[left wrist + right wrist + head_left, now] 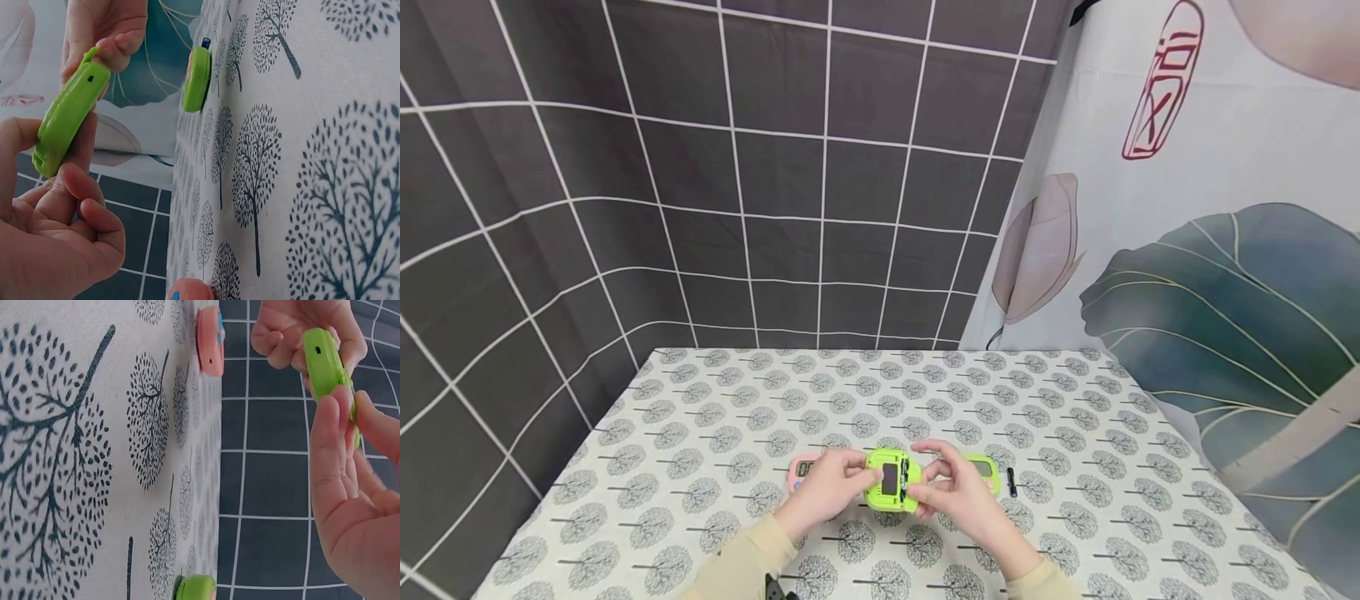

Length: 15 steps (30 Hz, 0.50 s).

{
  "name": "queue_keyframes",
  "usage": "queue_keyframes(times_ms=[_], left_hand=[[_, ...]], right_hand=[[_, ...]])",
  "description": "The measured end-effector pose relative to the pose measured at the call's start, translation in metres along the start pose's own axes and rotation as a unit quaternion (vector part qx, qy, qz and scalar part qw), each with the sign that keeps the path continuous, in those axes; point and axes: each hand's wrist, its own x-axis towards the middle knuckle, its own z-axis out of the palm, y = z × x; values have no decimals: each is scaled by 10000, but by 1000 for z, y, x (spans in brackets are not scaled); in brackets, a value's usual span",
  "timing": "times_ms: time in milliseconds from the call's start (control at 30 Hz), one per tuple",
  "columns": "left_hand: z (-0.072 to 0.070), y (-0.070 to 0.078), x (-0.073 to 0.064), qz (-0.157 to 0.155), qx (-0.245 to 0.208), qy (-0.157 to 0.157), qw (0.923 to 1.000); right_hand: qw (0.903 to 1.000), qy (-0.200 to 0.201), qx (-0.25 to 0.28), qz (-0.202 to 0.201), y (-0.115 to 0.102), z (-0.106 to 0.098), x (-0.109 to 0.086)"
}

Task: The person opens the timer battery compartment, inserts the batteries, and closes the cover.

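Observation:
A lime-green palm-size electronic device [889, 492] is held up above the table between both hands. Its face toward the head camera has a dark rectangle and, beside it, an uncovered slot with battery-like cylinders [905, 472]. My left hand [831, 487] pinches its left side, thumb on the near face and fingers behind. On the other side, my right hand [958, 493] grips the right edge between thumb and fingers, where a rounded green part [916, 473] sticks out. Seen edge-on in the left wrist view, the green casing [72, 115] is thick and curved.
Behind my left hand lies a pink device [802, 468] with a small display. A second green device [991, 473] lies partly behind my right hand, and a dark battery [1011, 482] is just right of it. The tree-patterned cloth [880, 392] covers the table, with a dark gridded curtain [775, 175] behind.

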Motion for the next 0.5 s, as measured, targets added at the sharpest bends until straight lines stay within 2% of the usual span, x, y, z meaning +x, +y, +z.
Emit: queue_keyframes(times_ms=[167,500], left_hand=[[0,0,0,33,83,-59,9999],[0,0,-2,269,214,-348,9988]], right_hand=[[9997,-18,209,139,1,0,1],[9989,-180,228,363,4,-1,1]])
